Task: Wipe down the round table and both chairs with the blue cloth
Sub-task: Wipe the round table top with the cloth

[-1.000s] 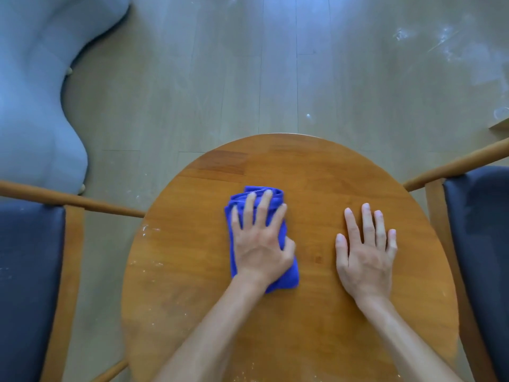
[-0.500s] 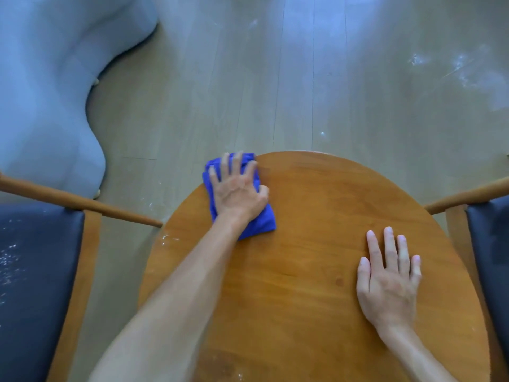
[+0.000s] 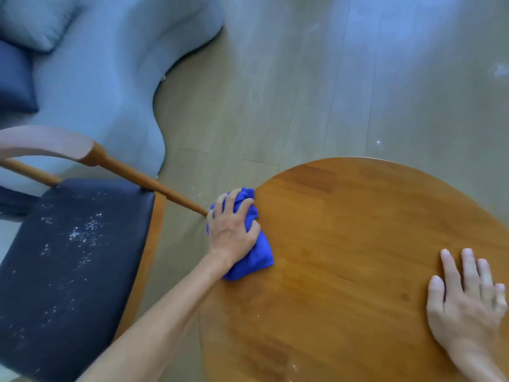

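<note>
Bunching under left hand (image 3: 232, 235), blue cloth (image 3: 254, 260), crumpled

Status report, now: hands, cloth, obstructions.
Left hand grips blue cloth at round table left edge. Right hand flat on tabletop. Chair seat speckled, unwiped; its armrest beside the cloth.

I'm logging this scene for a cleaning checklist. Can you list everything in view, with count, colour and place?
table: one, round, brown wood, right of centre
cloth: one, blue, bunched at the table's left edge
chair: one, wooden frame, dark seat with white specks, left
sofa: one, light blue-grey, upper left
cushions: two, one dark, one pale, on the sofa
floor: pale planks, a few white specks
left hand: grips the cloth
right hand: flat on the table, lower right
</note>
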Tool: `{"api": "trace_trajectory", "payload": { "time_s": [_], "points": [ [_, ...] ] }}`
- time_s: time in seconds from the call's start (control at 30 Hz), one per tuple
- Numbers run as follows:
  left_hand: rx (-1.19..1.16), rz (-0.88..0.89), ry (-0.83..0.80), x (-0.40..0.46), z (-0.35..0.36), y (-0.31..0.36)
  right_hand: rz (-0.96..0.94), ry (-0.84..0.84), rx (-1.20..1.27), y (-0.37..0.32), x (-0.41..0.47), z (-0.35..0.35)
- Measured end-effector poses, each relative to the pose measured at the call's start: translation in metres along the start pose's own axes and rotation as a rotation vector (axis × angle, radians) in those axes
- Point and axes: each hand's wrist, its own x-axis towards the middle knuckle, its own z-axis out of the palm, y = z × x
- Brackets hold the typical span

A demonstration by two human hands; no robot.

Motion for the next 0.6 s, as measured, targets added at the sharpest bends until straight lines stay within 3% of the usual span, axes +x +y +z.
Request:
{"api": "trace_trajectory", "payload": {
  "time_s": [0.13, 0.3, 0.47, 0.6],
  "points": [
    [-0.128, -0.277, 0.081, -0.104, 0.007, -0.030, -0.008, -0.006, -0.017, -0.001, -0.003, -0.002],
    [-0.124, -0.414, 0.168, -0.167, 0.020, -0.008, -0.022, -0.002, -0.016, 0.002, -0.003, -0.003],
    [-0.050, -0.315, 0.184, -0.054, 0.017, 0.026, -0.039, -0.006, 0.004, 0.001, -0.002, -0.004],
    [-0.011, -0.133, 0.079, 0.037, 0.035, 0.084, -0.048, 0.021, -0.010, 0.005, -0.004, 0.000]
  ]
}}
